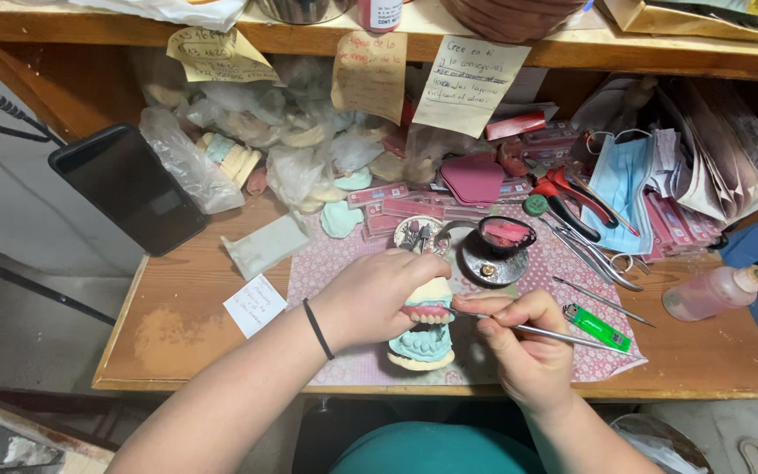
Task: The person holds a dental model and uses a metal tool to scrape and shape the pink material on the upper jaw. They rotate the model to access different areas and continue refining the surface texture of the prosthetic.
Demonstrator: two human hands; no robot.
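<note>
Left hand [377,294] is wrapped around the top of a dental model [424,338], fingers curled over it, holding it just above the pink patterned mat [326,263] at the front-centre of the wooden desk [177,325]. Model has pink gums w/ teeth in the middle and a blue-green base below. Black band on the left wrist. Right hand [524,342] pinches a thin metal tool [541,332] betw. thumb and fingers, tip touching the pink gum line on the model's right side.

Just right of the tool handle: green lighter [598,327] on the mat. Behind the model: small round metal stand [490,263] w/ a black bowl of pink wax [506,233]. Further right: red-handled pliers [563,197], scissors and metal picks, blue face mask [618,180], squeeze bottle w/ pinkish liquid [712,291] near the desk's right edge. Left side: black phone [129,186] leaning up, white note [254,305], bags of plaster casts [247,149] at the back. Handwritten notes hang from the shelf [309,39] above.
</note>
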